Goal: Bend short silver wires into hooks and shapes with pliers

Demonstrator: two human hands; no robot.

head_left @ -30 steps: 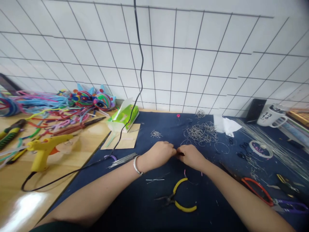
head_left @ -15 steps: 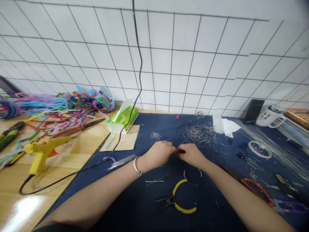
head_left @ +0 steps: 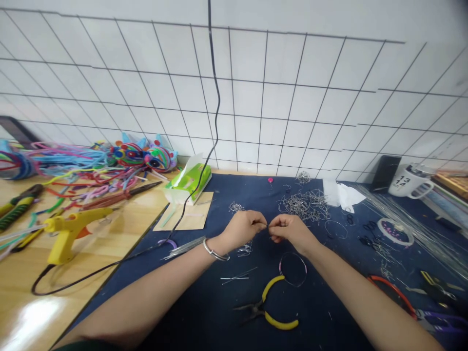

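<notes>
My left hand (head_left: 245, 227) and my right hand (head_left: 288, 230) meet fingertip to fingertip above the dark blue mat (head_left: 204, 312). Both are pinched; whatever lies between the fingers is too small to name. A silver bangle (head_left: 215, 251) circles my left wrist. Under my left hand, bent wire pieces (head_left: 245, 248) show in part. A thin wire ring with pink sections (head_left: 293, 269) lies below my right hand. Nearer to me rest pliers with yellow handles (head_left: 268, 306), spread apart, beside a few straight wires (head_left: 234, 278). Behind my right hand is a tangled heap of wire pieces (head_left: 305, 204).
At left are a yellow glue gun (head_left: 71, 231), colourful pipe cleaners (head_left: 73, 158) and a green tissue pack (head_left: 190, 183). A black cable (head_left: 216, 112) hangs down across the mat. Scissors (head_left: 393, 290), a bead dish (head_left: 395, 231) and a white mug (head_left: 409, 183) stand or lie at right.
My hands have turned slightly so the pinching fingertips show more. The wire ring and bent pieces beneath them are more visible. The whole view has tilted a little.
</notes>
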